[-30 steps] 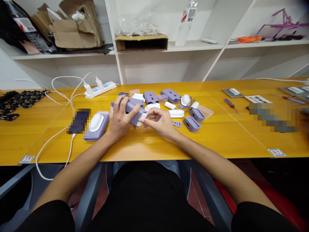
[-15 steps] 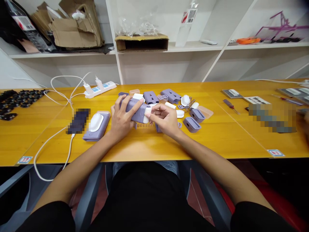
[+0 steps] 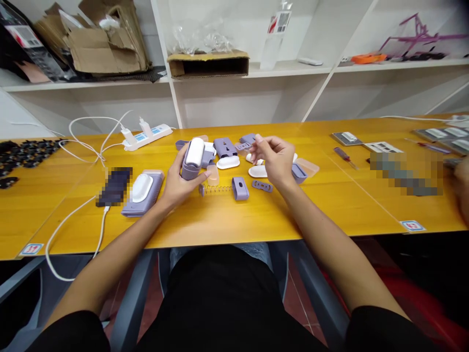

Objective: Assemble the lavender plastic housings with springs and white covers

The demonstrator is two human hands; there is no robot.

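**Left hand [image 3: 179, 185] grips a purple case [image 3: 191, 168] above a yellow table [image 3: 227, 220]**

White shelves [image 3: 242, 93] span the room at 12 o'clock, with a torn cardboard box [image 3: 104, 44] at 11 o'clock and a shallow open box [image 3: 208, 63] straight ahead. On the table, a white power strip [image 3: 146, 137] sits at 11 o'clock, trailing white cables [image 3: 78, 220]. A screwdriver [image 3: 344, 157] lies at 2 o'clock, and another person's blurred hand [image 3: 462, 188] enters at 3 o'clock. The digits on the table's corner tags are too small to read with certainty.

The left fingers curl closed around the case, held off the table at 11 o'clock with its white end up. The right hand [image 3: 274, 159] hangs open at 12 o'clock, gripping nothing. Nearby lie a spring [image 3: 214, 189], a small purple housing [image 3: 240, 188] and a slotted purple strip [image 3: 262, 186].
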